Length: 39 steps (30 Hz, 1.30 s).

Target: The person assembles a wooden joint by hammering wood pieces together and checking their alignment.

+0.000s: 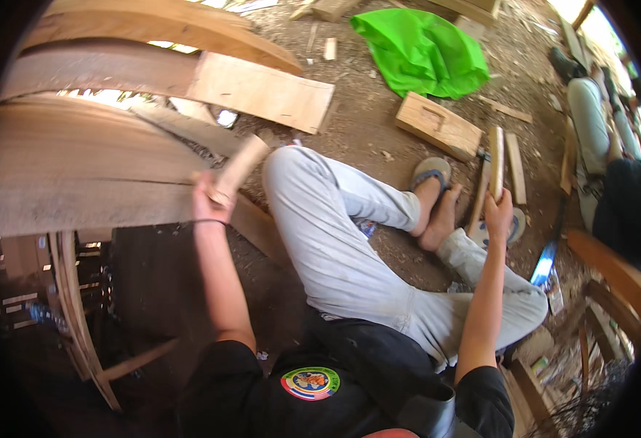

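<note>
My left hand (pixel 212 198) is closed around a short, pale piece of wood (pixel 243 166), raised beside the end of a thick brown plank (pixel 94 168); the piece is a little blurred. Out past my bent knee, my right hand (pixel 499 209) grips a narrow wooden stick (pixel 496 157) that stands upright from the fist. Whether the stick is part of a tool cannot be told. Close to that hand, a tool with a wooden handle (pixel 478 198) and a dark metal head lies on the ground. Just beyond it rests a wooden block (pixel 438 125) with an outline marked or cut in its face.
Long boards (pixel 262 89) lie at the upper left. A bright green sheet (pixel 421 52) is spread on the dirt. A long blade (pixel 545 263) lies at the right, near a curved wooden piece (pixel 616 264). Another person's legs (pixel 590 124) show at the far right.
</note>
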Motion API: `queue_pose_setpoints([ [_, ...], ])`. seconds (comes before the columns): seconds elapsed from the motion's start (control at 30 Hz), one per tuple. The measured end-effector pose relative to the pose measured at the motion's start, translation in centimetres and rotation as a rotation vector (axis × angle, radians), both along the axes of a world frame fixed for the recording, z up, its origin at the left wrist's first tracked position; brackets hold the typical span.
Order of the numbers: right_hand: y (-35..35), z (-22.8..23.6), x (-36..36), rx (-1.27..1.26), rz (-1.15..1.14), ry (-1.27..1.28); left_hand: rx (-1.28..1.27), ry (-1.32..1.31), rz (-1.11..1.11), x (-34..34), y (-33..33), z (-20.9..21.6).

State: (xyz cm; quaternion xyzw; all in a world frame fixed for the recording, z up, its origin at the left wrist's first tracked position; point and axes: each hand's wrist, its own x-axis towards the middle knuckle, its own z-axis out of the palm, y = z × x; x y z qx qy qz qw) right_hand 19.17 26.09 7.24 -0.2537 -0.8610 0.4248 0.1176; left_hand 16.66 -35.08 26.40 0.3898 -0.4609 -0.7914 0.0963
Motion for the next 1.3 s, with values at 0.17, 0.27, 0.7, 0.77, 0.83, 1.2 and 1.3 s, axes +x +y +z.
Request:
queue_pose_setpoints([
  [0.17,1.1,0.5,1.5,0.127,-0.037,-0.069,-0.311,0.164,0.354,-10.9,-14.0,-3.0],
  [0.27,-0.1,2.4,1.2,0.067,-0.1,-0.036,-0.3,0.198,0.222,-12.8,-18.9,-2.1],
  [0.7,-0.9,2.5,2.4,0.037,0.018,-0.163,-0.441,-0.144,0.202,-9.5,-7.5,-0.2],
  [0.77,-2.2,2.2,1.9,0.029,0.05,-0.151,-0.297,-0.029,0.122,-8.6,-4.5,1.8],
  [0.83,-3.2,2.6,1.6,0.082,0.082,-0.17,-0.162,0.14,-0.305,-6.0,1.4,1.7],
  [1.2,-10.6,6.6,1.6,-0.778,0.464,0.026,-0.439,0.329,-1.173,-4.1,27.2,-4.8],
  [1.3,-11.5,8.1,2.0,-0.606,0.694,-0.175,-0.156,0.418,-1.29,-3.4,29.1,-9.4],
])
